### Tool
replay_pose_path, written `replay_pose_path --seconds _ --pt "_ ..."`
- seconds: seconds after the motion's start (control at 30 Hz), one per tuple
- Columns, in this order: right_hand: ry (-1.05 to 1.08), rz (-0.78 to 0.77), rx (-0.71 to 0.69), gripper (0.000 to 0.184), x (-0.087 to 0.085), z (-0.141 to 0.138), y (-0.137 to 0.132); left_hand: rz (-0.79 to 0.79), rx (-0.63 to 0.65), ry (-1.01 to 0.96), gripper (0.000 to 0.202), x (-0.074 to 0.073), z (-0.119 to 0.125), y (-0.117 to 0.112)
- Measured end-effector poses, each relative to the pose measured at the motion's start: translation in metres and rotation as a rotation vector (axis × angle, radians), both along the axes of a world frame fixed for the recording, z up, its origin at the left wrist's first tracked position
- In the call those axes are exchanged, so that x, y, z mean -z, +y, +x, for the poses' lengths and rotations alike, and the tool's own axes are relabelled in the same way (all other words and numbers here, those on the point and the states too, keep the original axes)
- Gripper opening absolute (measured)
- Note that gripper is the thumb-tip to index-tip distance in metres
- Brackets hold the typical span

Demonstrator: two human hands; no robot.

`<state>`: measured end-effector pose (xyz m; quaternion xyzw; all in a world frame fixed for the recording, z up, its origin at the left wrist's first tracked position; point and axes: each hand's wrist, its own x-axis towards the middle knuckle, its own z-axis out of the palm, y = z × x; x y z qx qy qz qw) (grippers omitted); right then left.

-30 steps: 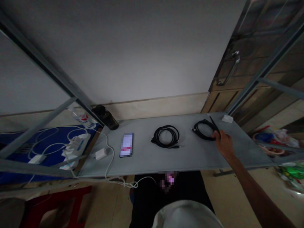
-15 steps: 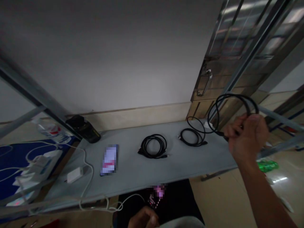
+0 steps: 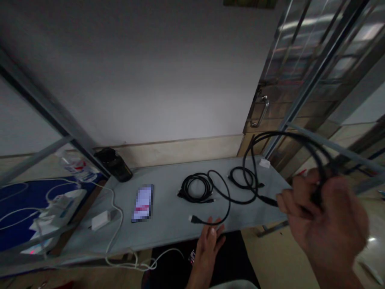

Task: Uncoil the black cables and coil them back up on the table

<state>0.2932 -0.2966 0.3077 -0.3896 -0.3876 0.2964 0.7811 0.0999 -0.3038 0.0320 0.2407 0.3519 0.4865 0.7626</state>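
Note:
My right hand (image 3: 325,216), raised at the right above the table's end, is closed around a looped black cable (image 3: 282,133). From it a length of the cable hangs down and curves across the tabletop. Its free end, a black plug (image 3: 196,219) with a wide metal tip, lies near the front edge. My left hand (image 3: 210,245) is at that edge, fingers apart, just below the trailing cable; whether they touch it I cannot tell. Behind lies one coiled black cable (image 3: 192,199), and to its right a smaller coiled black cable (image 3: 242,186), partly crossed by the held one.
On the grey table (image 3: 168,224) are a phone (image 3: 143,202), a white charger (image 3: 101,220) with a white cord, a black jar (image 3: 116,164) and a small white piece (image 3: 264,163). Metal posts frame both ends. A power strip (image 3: 67,204) and plastic bottle (image 3: 80,166) sit left.
My right hand has come nearer and lower with the cable, and one plug end now trails over the table. The left hand has risen from my lap to the front edge, fingers spreading.

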Motion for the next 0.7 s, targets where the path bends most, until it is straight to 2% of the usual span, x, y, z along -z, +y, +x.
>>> replay_pose_path --seconds 0.07,0.17,0.27,0.37,0.43,0.5,0.63,0.7 --pt "0.023 -0.107 -0.082 0.042 0.033 -0.009 -0.003 -0.013 -0.077 -0.005 0.073 -0.007 -0.001 0.006" --pt "-0.010 -0.335 -0.149 0.049 0.090 -0.015 -0.007 -0.061 -0.166 0.085 0.078 -0.017 -0.020 0.008" --pt "-0.161 -0.499 -0.172 0.053 0.140 -0.012 -0.015 -0.119 -0.191 0.203 0.085 -0.024 -0.054 0.004" --pt "-0.321 -0.550 -0.131 0.054 0.177 0.006 -0.021 -0.108 -0.202 0.259 0.082 -0.034 -0.093 -0.001" --pt "-0.369 -0.575 -0.069 0.059 0.194 0.024 -0.024 -0.082 -0.193 0.272 0.079 -0.044 -0.117 -0.002" --pt "-0.367 -0.598 0.009 0.065 0.203 0.045 -0.026 -0.066 -0.248 0.321 0.077 -0.055 -0.138 0.000" --pt "-0.330 -0.615 0.199 0.069 0.205 0.085 -0.034 -0.062 -0.364 0.422 0.085 -0.073 -0.172 0.007" --pt "-0.334 -0.611 0.285 0.068 0.202 0.103 -0.039 -0.035 -0.409 0.452 0.081 -0.077 -0.188 0.012"
